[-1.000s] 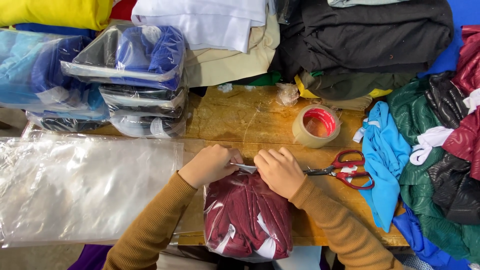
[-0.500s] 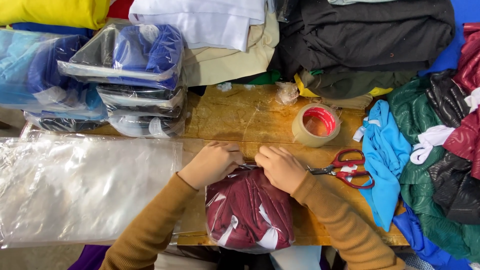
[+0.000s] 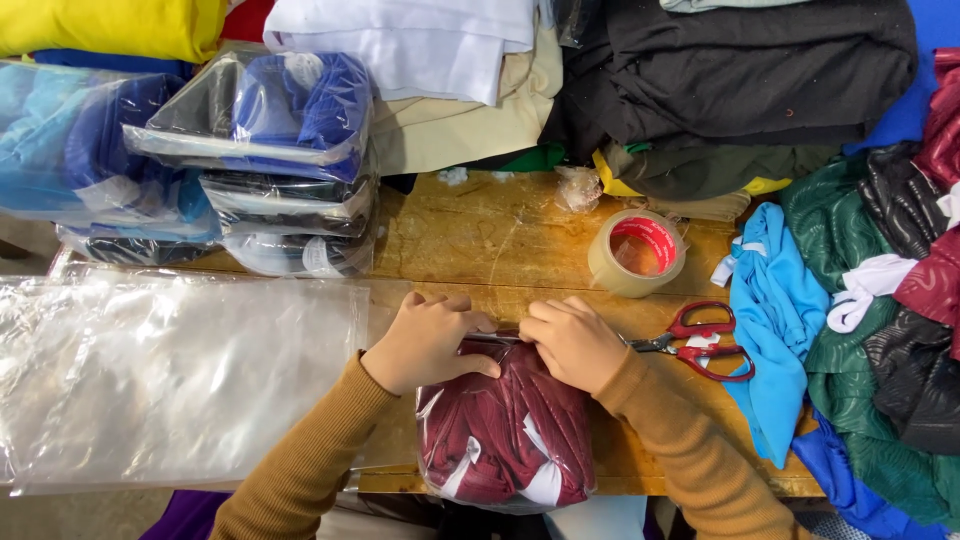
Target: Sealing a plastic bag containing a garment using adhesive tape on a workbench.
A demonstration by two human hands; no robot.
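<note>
A clear plastic bag holding a folded maroon garment with white trim [image 3: 505, 430] lies on the wooden table [image 3: 480, 235] at the near edge. My left hand [image 3: 425, 340] presses on the bag's top left corner, thumb against the plastic. On the bag's top right edge rests my right hand [image 3: 575, 340], fingers curled over the fold. Both hands grip the bag's upper edge, almost touching each other. Both arms wear mustard-brown sleeves.
Red-handled scissors [image 3: 700, 340] lie just right of my right hand. A tape roll [image 3: 638, 253] stands behind them. Flat clear bags [image 3: 170, 380] spread at the left. Bagged blue and dark garments [image 3: 260, 160] are stacked at the back left. Loose clothes [image 3: 870, 330] pile up right and behind.
The bagged maroon garment has shifted slightly toward me, and both hands have moved with it along its top edge, pressing the fold down. The scissors and tape have stayed put.
</note>
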